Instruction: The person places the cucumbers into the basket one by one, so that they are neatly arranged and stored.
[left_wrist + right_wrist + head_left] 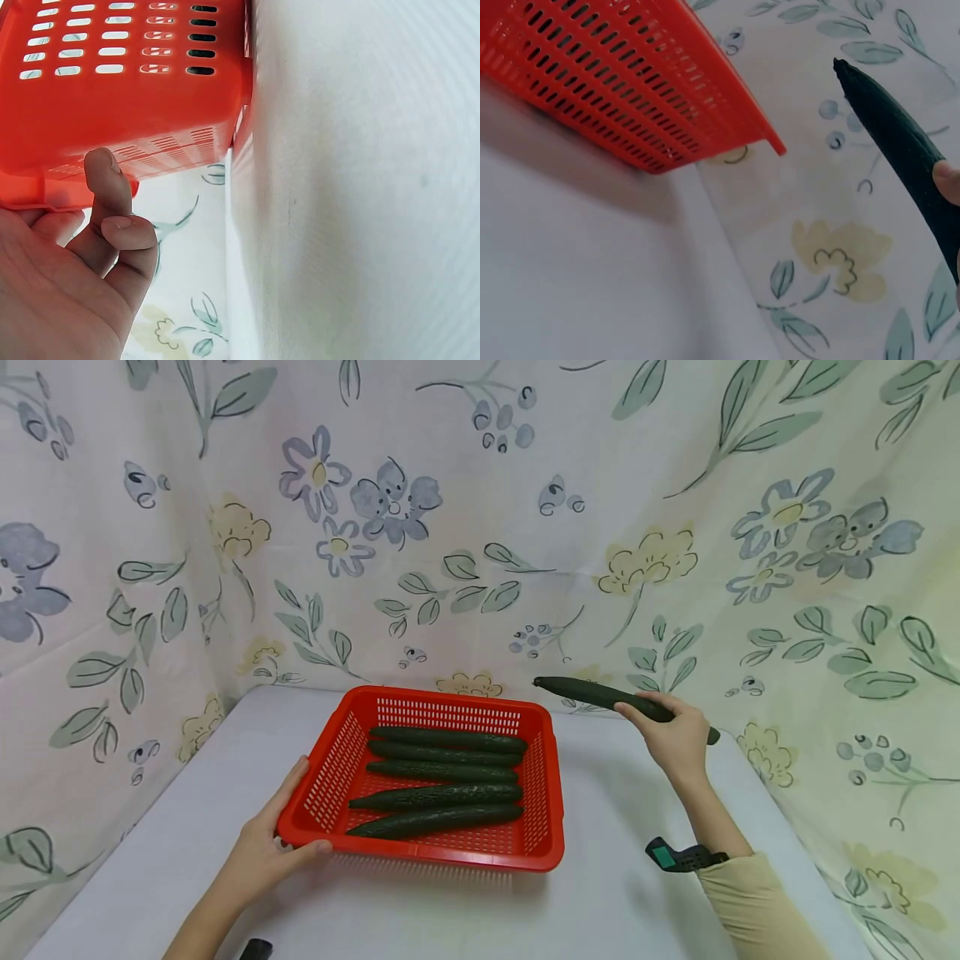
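Note:
A red plastic basket with slotted walls stands on the white table, and several dark green cucumbers lie side by side in it. My left hand holds the basket's near left corner, thumb along the front rim and fingers at the left side. Seen from the left wrist, two fingers curl below the rim. To the right of the basket, my right hand grips another cucumber in the air, its tip pointing left towards the basket. The right wrist view shows only fingertips on that cucumber.
The white table extends to both sides and in front of the basket. A floral cloth hangs behind it and around the sides. On the right wrist sits a black band; a small black object shows by the left wrist.

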`<state>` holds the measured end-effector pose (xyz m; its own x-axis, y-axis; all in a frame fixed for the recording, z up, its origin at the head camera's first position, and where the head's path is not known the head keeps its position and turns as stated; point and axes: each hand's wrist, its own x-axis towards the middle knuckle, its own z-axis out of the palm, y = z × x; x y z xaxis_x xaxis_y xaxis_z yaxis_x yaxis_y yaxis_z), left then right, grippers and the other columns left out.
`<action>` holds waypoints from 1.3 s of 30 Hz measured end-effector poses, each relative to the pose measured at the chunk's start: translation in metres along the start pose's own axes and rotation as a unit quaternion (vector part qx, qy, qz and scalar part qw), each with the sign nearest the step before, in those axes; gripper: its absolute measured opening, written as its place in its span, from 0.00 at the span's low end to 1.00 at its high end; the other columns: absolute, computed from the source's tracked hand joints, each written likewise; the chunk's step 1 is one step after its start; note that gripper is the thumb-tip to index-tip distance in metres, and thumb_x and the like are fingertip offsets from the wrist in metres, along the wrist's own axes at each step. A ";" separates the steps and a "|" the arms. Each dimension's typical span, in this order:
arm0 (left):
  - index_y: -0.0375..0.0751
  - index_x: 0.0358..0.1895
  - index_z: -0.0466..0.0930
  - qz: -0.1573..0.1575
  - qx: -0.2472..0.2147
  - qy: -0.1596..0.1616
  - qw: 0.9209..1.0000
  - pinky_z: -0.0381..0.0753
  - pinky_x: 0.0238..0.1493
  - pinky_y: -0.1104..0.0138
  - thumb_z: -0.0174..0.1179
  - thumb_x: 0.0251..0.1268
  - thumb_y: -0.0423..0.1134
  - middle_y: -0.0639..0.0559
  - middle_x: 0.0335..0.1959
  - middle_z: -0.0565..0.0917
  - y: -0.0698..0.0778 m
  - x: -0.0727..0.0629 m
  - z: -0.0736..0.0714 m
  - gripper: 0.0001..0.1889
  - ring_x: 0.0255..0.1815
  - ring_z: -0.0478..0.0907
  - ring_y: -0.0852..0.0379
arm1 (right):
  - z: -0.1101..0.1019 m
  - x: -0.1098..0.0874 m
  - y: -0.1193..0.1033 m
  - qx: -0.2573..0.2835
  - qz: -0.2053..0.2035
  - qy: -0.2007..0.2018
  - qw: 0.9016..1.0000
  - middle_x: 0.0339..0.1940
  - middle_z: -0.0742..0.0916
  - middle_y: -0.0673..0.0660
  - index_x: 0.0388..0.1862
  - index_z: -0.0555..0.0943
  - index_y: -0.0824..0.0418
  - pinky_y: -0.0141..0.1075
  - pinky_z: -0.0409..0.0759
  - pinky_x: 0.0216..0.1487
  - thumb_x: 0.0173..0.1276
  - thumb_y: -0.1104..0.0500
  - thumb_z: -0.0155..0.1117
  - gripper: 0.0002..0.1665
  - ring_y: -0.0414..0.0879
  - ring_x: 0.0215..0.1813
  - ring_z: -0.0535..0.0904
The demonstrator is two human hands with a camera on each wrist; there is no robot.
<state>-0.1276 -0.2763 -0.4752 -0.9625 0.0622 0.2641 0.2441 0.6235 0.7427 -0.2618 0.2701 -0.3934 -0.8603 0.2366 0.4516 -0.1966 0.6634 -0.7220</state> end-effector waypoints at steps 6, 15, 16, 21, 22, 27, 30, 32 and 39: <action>0.64 0.88 0.43 -0.009 -0.004 -0.011 1.000 0.77 0.53 0.74 0.82 0.55 0.43 0.42 0.87 0.55 0.002 0.001 -0.002 0.64 0.73 0.70 0.32 | 0.021 -0.004 -0.016 0.016 -0.001 -0.025 1.000 0.56 0.90 0.62 0.56 0.91 0.60 0.29 0.75 0.38 0.63 0.42 0.82 0.30 0.54 0.49 0.83; 0.63 0.89 0.43 -0.011 0.003 -0.011 1.000 0.79 0.52 0.73 0.81 0.56 0.44 0.42 0.87 0.56 0.000 0.000 -0.002 0.64 0.72 0.70 0.34 | 0.053 -0.009 -0.062 0.067 -0.006 -0.092 0.993 0.48 0.91 0.62 0.54 0.91 0.59 0.35 0.79 0.34 0.63 0.42 0.82 0.29 0.53 0.39 0.81; 0.63 0.89 0.43 -0.012 0.005 -0.011 1.000 0.78 0.52 0.73 0.81 0.56 0.44 0.42 0.87 0.56 0.001 -0.001 -0.002 0.64 0.73 0.70 0.34 | 0.056 -0.009 -0.068 0.072 -0.008 -0.100 0.992 0.48 0.91 0.62 0.54 0.91 0.60 0.35 0.80 0.35 0.63 0.42 0.82 0.29 0.53 0.40 0.81; 0.62 0.89 0.43 -0.012 0.003 -0.010 1.000 0.78 0.51 0.73 0.81 0.56 0.44 0.42 0.87 0.55 0.002 0.000 -0.004 0.64 0.73 0.69 0.34 | 0.077 -0.006 -0.097 0.095 -0.030 -0.124 0.987 0.45 0.91 0.61 0.53 0.91 0.60 0.38 0.82 0.37 0.63 0.43 0.82 0.27 0.54 0.42 0.83; 0.62 0.89 0.42 -0.012 0.004 -0.010 1.000 0.78 0.51 0.74 0.82 0.56 0.44 0.41 0.87 0.55 0.002 0.000 -0.004 0.64 0.73 0.70 0.34 | 0.081 -0.005 -0.102 0.097 -0.033 -0.125 0.987 0.45 0.91 0.60 0.52 0.91 0.60 0.38 0.82 0.38 0.63 0.43 0.82 0.27 0.53 0.42 0.83; 0.66 0.88 0.41 -0.007 0.004 -0.008 1.000 0.78 0.51 0.74 0.82 0.55 0.44 0.39 0.86 0.56 0.002 0.001 -0.004 0.65 0.73 0.70 0.32 | 0.101 -0.005 -0.130 0.116 -0.038 -0.128 0.984 0.44 0.92 0.58 0.51 0.92 0.60 0.38 0.75 0.36 0.62 0.44 0.83 0.25 0.50 0.40 0.79; 0.67 0.88 0.41 -0.004 0.005 -0.007 1.000 0.78 0.51 0.73 0.82 0.55 0.44 0.38 0.86 0.56 0.002 0.001 -0.004 0.65 0.73 0.70 0.31 | 0.113 -0.007 -0.142 0.138 -0.033 -0.131 0.981 0.41 0.92 0.58 0.50 0.92 0.59 0.37 0.73 0.33 0.62 0.45 0.83 0.24 0.48 0.34 0.77; 0.65 0.88 0.42 -0.003 0.005 -0.007 1.000 0.79 0.51 0.73 0.82 0.55 0.44 0.37 0.86 0.57 0.003 0.001 -0.004 0.65 0.73 0.71 0.31 | 0.122 -0.010 -0.148 0.151 -0.030 -0.135 0.979 0.36 0.91 0.56 0.49 0.92 0.59 0.36 0.72 0.29 0.62 0.45 0.83 0.23 0.46 0.28 0.74; 0.64 0.88 0.43 0.003 0.008 -0.004 1.000 0.78 0.52 0.74 0.83 0.54 0.44 0.37 0.86 0.57 0.002 0.000 -0.002 0.65 0.72 0.71 0.31 | 0.152 -0.024 -0.157 0.182 0.038 -0.138 0.973 0.49 0.91 0.52 0.45 0.94 0.55 0.40 0.81 0.41 0.60 0.44 0.84 0.21 0.46 0.45 0.82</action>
<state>-0.1264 -0.2769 -0.4724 -0.9618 0.0716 0.2642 0.2482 0.6352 0.7314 -0.2817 0.0519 -0.3710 -0.9628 0.0420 0.2669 -0.2367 0.3447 -0.9084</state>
